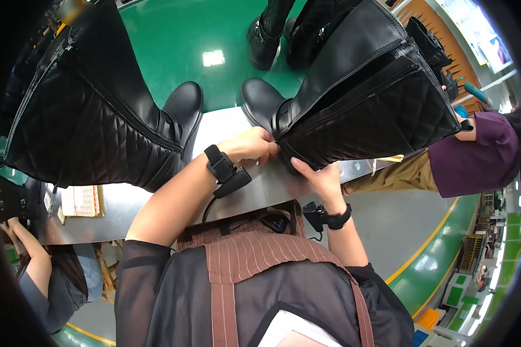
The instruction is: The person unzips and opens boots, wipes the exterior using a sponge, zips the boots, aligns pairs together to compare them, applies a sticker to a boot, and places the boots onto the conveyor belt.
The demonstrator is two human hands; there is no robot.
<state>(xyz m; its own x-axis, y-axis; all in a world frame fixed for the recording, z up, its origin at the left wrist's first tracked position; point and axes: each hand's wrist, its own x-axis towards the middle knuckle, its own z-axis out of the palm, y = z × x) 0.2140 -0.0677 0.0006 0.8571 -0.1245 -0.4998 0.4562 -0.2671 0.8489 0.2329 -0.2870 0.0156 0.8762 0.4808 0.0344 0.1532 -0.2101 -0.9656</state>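
A tall black boot (353,87) with a quilted shaft stands on the metal bench, its side zip (344,95) undone along the shaft. My left hand (253,144) is closed in a pinch at the lower end of that zip, by the ankle strap; the small part between the fingertips is hidden. Lower down, my right hand (321,180) grips the same boot round the heel, thumb on the near side and fingers partly out of sight. To the left stands a matching black boot (92,115), its zip drawn up along the side.
The metal bench (243,194) runs in front of me. Red-and-white printed slips (80,201) lie at its left. Further black boots (264,43) stand beyond. A person in purple (474,153) is at the right, and another person's arm (32,246) shows at lower left.
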